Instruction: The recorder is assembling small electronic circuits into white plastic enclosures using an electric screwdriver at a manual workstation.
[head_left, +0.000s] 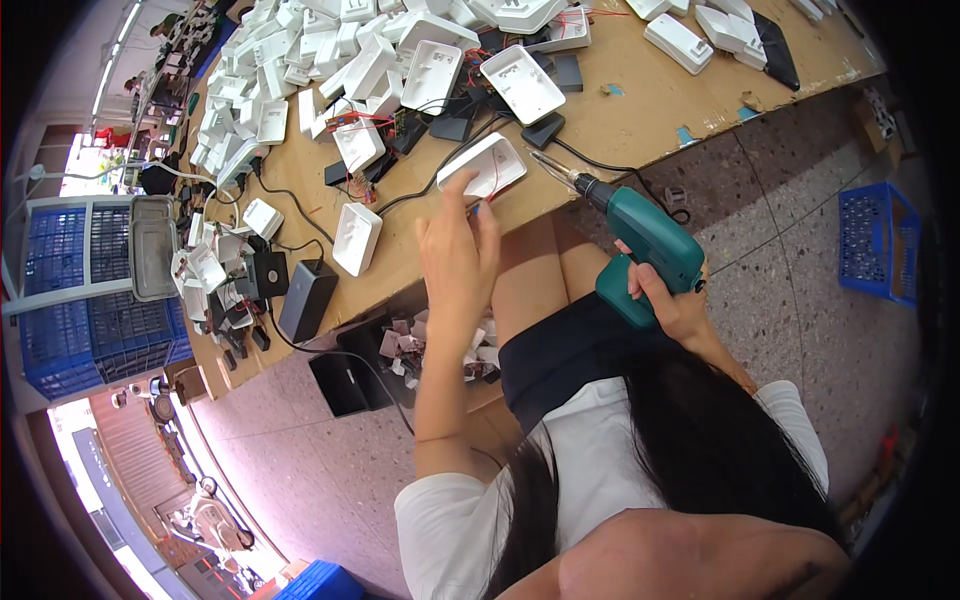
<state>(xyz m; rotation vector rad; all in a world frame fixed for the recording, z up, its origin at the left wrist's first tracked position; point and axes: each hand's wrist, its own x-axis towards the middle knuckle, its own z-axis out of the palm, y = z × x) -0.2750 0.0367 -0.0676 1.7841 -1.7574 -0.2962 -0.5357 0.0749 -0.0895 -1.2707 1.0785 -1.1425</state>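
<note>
Gripping a dark-green plastic power screwdriver (650, 235), the right hand (675, 300) has its fingers closed around the handle, with the tool held over the near side of the brown wooden table (660, 105) and the person's lap. Its long, thin metal bit (556, 168) points up and left, the tip appearing just beside the right end of an open white rectangular plastic shell (503, 163) at the table's near edge. At that shell's left end is the left hand (458, 250), its index finger bent over the rim and its thumb set apart, near a thin red wire (496, 182); whether they actually pinch anything, I cannot tell. Left of this hand, a smaller white plastic tray-shaped case (357, 239) lies near the edge, with a black rectangular plastic box (308, 300) farther left. Beyond, white plastic casings (270, 85) are heaped across the tabletop, while a blue slotted plastic crate (858, 238) stands on the speckled floor (770, 310) at right.
</note>
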